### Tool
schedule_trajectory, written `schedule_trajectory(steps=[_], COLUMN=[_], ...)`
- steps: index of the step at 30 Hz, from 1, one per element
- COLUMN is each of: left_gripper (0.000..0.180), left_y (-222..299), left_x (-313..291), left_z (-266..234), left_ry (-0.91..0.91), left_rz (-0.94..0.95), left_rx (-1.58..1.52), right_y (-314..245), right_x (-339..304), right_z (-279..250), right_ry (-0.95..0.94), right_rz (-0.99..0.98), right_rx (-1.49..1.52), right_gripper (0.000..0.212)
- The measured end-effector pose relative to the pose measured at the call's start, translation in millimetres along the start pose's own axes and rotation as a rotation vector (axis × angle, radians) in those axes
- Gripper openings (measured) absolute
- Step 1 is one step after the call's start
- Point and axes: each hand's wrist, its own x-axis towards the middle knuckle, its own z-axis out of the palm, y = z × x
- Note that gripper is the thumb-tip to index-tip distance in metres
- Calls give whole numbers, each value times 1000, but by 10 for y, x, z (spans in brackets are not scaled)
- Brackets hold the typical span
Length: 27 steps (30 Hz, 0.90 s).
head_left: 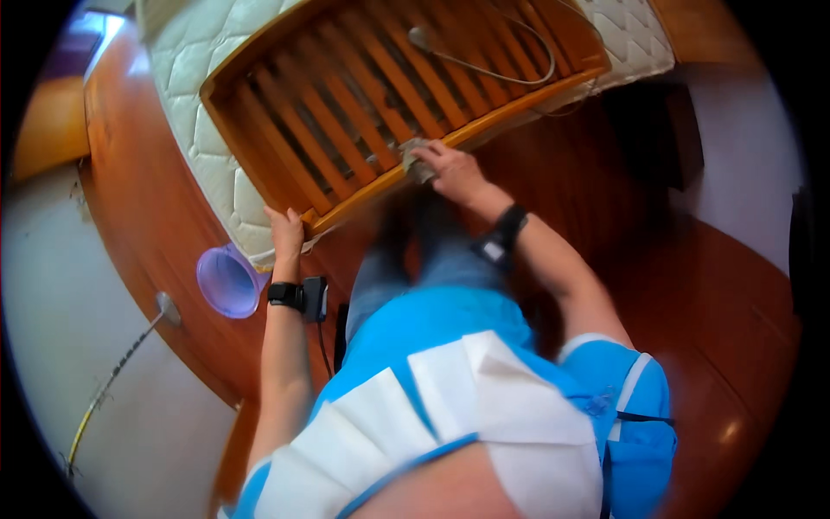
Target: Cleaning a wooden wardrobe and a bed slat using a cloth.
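A wooden slatted frame (259, 160), like a drawer or crib side, rests on a pale quilted mattress (192, 73). My right hand (458, 176) is closed on a crumpled greyish cloth (417, 161), pressed against the frame's near rail. At the frame's near left corner, my left hand (285, 233) grips the wood, its fingers over the edge. A grey cable (497, 76) with a rounded end loops across the slats toward the right.
A lilac bucket (230, 281) stands on the reddish wooden floor (130, 164), left of my left hand. Farther left, a long pole (112, 376) leans by a pale wall (43, 285). A dark box-like object (666, 134) is at the right, beyond the mattress.
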Motion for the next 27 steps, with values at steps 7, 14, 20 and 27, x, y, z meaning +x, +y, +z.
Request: schedule_trajectory(steps=[7,14,20,27], left_gripper=[53,47,25,39], left_y=[140,778,1545,2351], left_x=[-42,-474,-577,-325], left_z=[-18,135,872,1646], left_ry=[3,420,296,22], left_rz=[4,225,383,108], left_rx=[28,349,321,401], right_y=[1246,2247,2891,3198], right_x=[-119,-171,-141,-151], right_z=[-638,-1099,-1481,-1702], right_ry=[185,257,295,428], right_rz=[290,296,273,205], right_rx=[-221,-330,-298,-32], right_gripper=[39,41,43,38])
